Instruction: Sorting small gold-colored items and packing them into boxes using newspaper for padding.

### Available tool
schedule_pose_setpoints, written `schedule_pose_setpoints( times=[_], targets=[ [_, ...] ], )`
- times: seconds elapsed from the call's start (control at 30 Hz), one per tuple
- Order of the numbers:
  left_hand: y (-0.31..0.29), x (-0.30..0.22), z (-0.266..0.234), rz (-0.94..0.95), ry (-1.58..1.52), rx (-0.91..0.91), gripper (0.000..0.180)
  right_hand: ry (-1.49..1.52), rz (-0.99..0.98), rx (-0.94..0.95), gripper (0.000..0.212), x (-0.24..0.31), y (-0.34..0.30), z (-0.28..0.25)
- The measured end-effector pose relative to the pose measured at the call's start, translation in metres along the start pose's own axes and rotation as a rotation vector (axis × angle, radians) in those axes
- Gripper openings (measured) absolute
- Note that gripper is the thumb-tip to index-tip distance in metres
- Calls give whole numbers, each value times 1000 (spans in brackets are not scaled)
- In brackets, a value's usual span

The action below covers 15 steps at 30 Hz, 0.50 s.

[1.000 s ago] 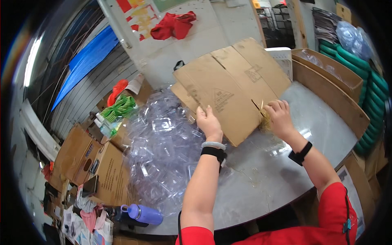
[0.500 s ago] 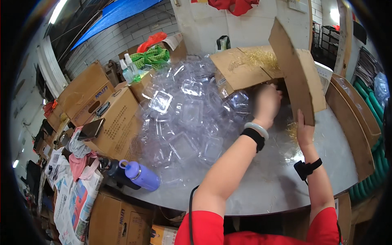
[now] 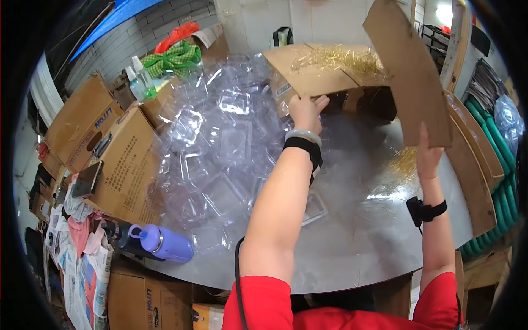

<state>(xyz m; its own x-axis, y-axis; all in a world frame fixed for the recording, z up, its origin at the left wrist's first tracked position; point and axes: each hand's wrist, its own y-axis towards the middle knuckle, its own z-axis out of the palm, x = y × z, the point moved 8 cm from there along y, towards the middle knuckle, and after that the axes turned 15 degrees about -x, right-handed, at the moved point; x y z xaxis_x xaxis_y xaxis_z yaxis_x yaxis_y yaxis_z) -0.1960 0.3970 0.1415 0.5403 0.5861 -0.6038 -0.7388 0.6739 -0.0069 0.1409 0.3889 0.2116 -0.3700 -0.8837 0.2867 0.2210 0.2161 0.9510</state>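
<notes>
A brown cardboard box (image 3: 336, 78) lies on its side at the far part of the table, its opening toward me. One long flap (image 3: 410, 71) stands up on the right. My left hand (image 3: 306, 114) grips the box's edge at the left corner of the opening, a finger showing against the dark inside. My right hand (image 3: 429, 158) holds the lower edge of the tall flap, one finger lying along its face and the others partly hidden. Gold shredded filler (image 3: 347, 59) rests on top of the box. More gold shreds (image 3: 404, 162) lie on the table beneath the flap.
A heap of clear plastic clamshell containers (image 3: 234, 143) covers the table's left half. A purple bottle (image 3: 165, 243) and a black bottle stand at the near left. Cardboard boxes (image 3: 124, 170) line the left side. Cardboard sheets (image 3: 473, 170) and green hose (image 3: 498, 148) border the right.
My left hand has come out of the box opening and moved left to its corner. My right hand still holds the flap, which has shifted. The view has turned slightly.
</notes>
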Motion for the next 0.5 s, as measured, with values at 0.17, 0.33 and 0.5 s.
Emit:
schedule_pose_setpoints(
  times=[0.17, 0.33, 0.5],
  targets=[
    [-10, -4, -2, 39, 5, -26, 18, -202, 40, 123, 30, 11, 28, 14],
    [-15, -10, 7, 45, 15, -2, 24, -416, -35, 162, 38, -15, 34, 26],
    [-15, -13, 12, 65, -24, 36, 19, -416, -32, 172, 36, -10, 34, 29]
  ],
)
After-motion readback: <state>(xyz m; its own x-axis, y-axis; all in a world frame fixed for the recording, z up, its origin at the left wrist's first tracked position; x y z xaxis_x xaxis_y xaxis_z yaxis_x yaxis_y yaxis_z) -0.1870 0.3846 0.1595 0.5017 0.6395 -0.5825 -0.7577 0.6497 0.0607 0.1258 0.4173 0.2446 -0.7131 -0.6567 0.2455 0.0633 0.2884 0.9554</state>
